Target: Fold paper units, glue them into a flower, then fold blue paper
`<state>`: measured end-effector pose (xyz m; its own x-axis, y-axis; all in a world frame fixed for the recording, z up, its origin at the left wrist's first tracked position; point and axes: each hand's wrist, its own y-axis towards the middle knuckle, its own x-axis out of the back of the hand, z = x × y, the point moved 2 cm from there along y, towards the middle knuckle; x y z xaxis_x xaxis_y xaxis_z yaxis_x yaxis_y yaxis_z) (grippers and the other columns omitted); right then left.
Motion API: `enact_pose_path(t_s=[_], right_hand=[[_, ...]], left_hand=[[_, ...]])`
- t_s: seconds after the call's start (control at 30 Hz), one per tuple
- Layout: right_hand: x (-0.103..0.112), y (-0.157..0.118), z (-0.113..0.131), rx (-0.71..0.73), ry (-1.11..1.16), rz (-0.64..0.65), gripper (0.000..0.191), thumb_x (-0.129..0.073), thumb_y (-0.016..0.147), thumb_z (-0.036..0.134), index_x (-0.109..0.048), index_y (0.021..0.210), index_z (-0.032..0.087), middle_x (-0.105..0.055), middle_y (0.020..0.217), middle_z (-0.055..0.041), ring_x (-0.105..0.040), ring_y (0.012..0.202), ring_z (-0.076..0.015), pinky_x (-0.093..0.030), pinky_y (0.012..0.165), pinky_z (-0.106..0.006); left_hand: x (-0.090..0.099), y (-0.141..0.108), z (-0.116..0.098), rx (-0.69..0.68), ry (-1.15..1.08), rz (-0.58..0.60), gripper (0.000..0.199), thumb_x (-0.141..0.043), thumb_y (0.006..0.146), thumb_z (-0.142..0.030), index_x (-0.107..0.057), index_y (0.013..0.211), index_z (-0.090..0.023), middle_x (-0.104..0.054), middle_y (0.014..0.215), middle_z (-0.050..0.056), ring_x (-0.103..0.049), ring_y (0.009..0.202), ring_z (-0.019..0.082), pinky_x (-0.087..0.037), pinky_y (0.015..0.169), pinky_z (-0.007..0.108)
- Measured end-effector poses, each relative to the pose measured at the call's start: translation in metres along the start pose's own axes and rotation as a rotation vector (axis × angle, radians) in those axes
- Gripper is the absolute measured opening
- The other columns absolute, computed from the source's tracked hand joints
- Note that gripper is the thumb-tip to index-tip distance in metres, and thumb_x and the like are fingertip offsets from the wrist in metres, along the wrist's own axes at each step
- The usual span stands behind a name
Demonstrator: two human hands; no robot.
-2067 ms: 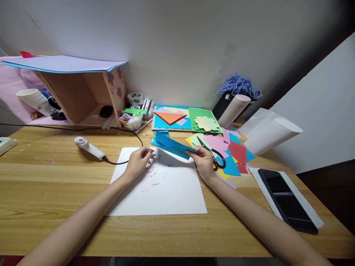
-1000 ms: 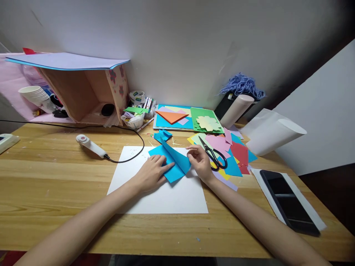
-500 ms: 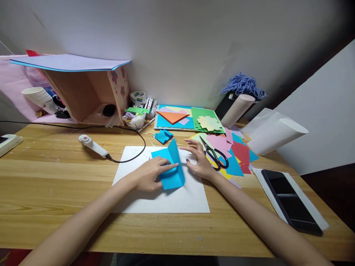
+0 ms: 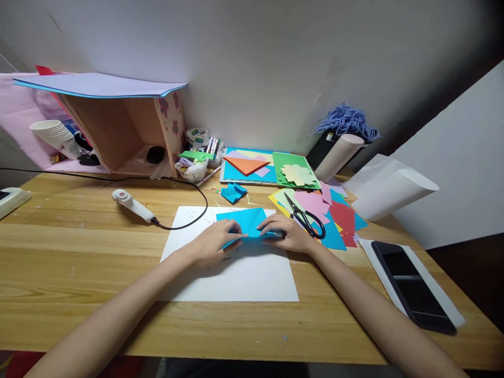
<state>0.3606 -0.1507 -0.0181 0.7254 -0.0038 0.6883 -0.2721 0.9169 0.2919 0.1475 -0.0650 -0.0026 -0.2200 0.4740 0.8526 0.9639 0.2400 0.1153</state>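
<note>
A blue sheet of paper [image 4: 248, 219] is between my hands, its near edge lifted and bent over a white sheet [image 4: 236, 281]. My left hand [image 4: 216, 241] pinches the paper's near left part between thumb and fingers. On the other side, my right hand [image 4: 287, 233] grips its near right part, fingertips on top and thumb beneath. Small dark marks show on the white sheet near my left hand. Black-handled scissors [image 4: 305, 216] lie just right of my right hand, on a pile of coloured paper pieces [image 4: 342, 218].
Beyond the white sheet lies a folded blue paper [image 4: 233, 193]. A corded white tool [image 4: 132, 206] rests at left, its black cable curving to the sheet. Behind stand an open box [image 4: 118, 131] and an orange folded paper [image 4: 247, 165]. A phone [image 4: 413, 286] lies at right.
The blue paper has been opened out from its upright fold and turned. My right hand has come down onto its right part, and my left hand now pinches the near edge.
</note>
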Motion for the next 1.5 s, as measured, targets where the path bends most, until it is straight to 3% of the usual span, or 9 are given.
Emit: enact_pose_path(t_s=[0.2, 0.43, 0.57, 0.8, 0.9, 1.03, 1.13, 1.23, 1.5], right_hand=[[-0.010, 0.005, -0.003, -0.244, 0.069, -0.208, 0.025, -0.049, 0.085, 0.038, -0.062, 0.075, 0.019, -0.062, 0.082, -0.0050, -0.055, 0.079, -0.0195, -0.044, 0.072, -0.032], [-0.019, 0.008, -0.010, -0.345, -0.123, -0.346, 0.025, -0.050, 0.084, 0.034, -0.045, 0.064, 0.020, -0.048, 0.074, -0.0024, -0.047, 0.069, -0.0169, -0.038, 0.063, -0.030], [-0.023, 0.009, -0.011, -0.355, -0.238, -0.358, 0.025, -0.050, 0.083, 0.032, -0.039, 0.063, 0.020, -0.044, 0.073, -0.0020, -0.044, 0.067, -0.0167, -0.037, 0.062, -0.030], [-0.025, 0.010, -0.010, -0.384, -0.290, -0.319, 0.024, -0.048, 0.084, 0.031, -0.036, 0.066, 0.021, -0.042, 0.075, -0.0023, -0.044, 0.069, -0.0176, -0.038, 0.063, -0.031], [-0.024, 0.009, -0.010, -0.382, -0.272, -0.327, 0.022, -0.049, 0.083, 0.031, -0.038, 0.067, 0.021, -0.043, 0.075, -0.0023, -0.044, 0.068, -0.0175, -0.039, 0.064, -0.032], [-0.022, 0.006, -0.016, -0.429, -0.068, -0.431, 0.017, -0.052, 0.082, 0.036, -0.048, 0.081, 0.020, -0.050, 0.085, -0.0050, -0.050, 0.074, -0.0178, -0.043, 0.067, -0.033], [-0.020, 0.004, -0.022, -0.467, 0.224, -0.541, 0.029, -0.057, 0.078, 0.040, -0.050, 0.098, 0.020, -0.054, 0.103, -0.0080, -0.053, 0.091, -0.0196, -0.046, 0.074, -0.032], [-0.018, 0.004, -0.023, -0.490, 0.488, -0.522, 0.039, -0.060, 0.075, 0.043, -0.049, 0.106, 0.022, -0.060, 0.098, -0.0061, -0.056, 0.090, -0.0191, -0.046, 0.073, -0.030], [-0.015, 0.005, -0.017, -0.561, 0.624, -0.540, 0.036, -0.070, 0.062, 0.047, -0.055, 0.076, 0.017, -0.059, 0.065, 0.0004, -0.054, 0.060, -0.0133, -0.041, 0.055, -0.024]], left_hand=[[-0.001, 0.002, 0.016, 0.318, -0.120, -0.231, 0.038, -0.035, 0.087, -0.042, -0.059, 0.071, -0.018, -0.057, 0.079, 0.005, -0.053, 0.073, 0.018, -0.041, 0.069, 0.031], [-0.006, -0.002, 0.037, 0.400, -0.033, -0.437, 0.021, -0.053, 0.080, -0.039, -0.056, 0.079, -0.018, -0.055, 0.095, 0.006, -0.052, 0.088, 0.021, -0.042, 0.077, 0.033], [-0.006, -0.002, 0.038, 0.438, 0.061, -0.467, 0.021, -0.056, 0.078, -0.039, -0.051, 0.076, -0.019, -0.053, 0.094, 0.006, -0.052, 0.089, 0.021, -0.042, 0.074, 0.033], [-0.005, -0.002, 0.040, 0.521, 0.077, -0.418, 0.027, -0.056, 0.078, -0.039, -0.049, 0.095, -0.021, -0.055, 0.084, 0.003, -0.054, 0.078, 0.020, -0.038, 0.062, 0.029], [-0.006, -0.002, 0.041, 0.495, 0.026, -0.409, 0.021, -0.054, 0.078, -0.039, -0.051, 0.086, -0.021, -0.056, 0.078, 0.001, -0.054, 0.072, 0.019, -0.036, 0.059, 0.027], [-0.007, -0.002, 0.042, 0.518, -0.218, -0.448, 0.022, -0.052, 0.078, -0.041, -0.050, 0.073, -0.020, -0.052, 0.062, -0.002, -0.050, 0.056, 0.014, -0.035, 0.052, 0.025], [-0.007, -0.001, 0.040, 0.518, -0.421, -0.485, 0.024, -0.054, 0.077, -0.042, -0.048, 0.069, -0.020, -0.047, 0.055, -0.005, -0.045, 0.046, 0.011, -0.033, 0.046, 0.023], [-0.005, 0.001, 0.036, 0.465, -0.467, -0.539, 0.024, -0.058, 0.074, -0.039, -0.048, 0.065, -0.019, -0.047, 0.057, -0.004, -0.046, 0.051, 0.010, -0.034, 0.049, 0.022], [-0.005, 0.001, 0.032, 0.430, -0.480, -0.571, 0.027, -0.058, 0.074, -0.039, -0.046, 0.062, -0.018, -0.043, 0.056, -0.005, -0.040, 0.053, 0.009, -0.030, 0.050, 0.021]])
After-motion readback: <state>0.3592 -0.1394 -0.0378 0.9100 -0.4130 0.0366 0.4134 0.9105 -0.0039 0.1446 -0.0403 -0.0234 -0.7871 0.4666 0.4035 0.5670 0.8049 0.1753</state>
